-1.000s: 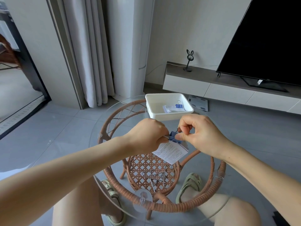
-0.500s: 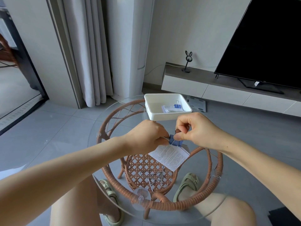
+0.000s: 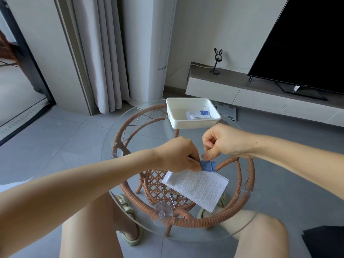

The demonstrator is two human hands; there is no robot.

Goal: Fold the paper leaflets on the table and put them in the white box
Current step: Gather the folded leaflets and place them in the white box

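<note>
Bright, even daylight fills the room, strongest from the dark-framed glass doorway far left of the round glass-topped rattan bench. Shadows under the bench are soft. Its glass shows faint grey reflections, no hard glare. Wide-angle distortion bows the doorway frame and the long grey curtain left of the bench. Focus is sharp over the bench, though print on the white folded paper leaflet is too small to read

Dense fine print on the folded leaflet, too small to read.
</note>
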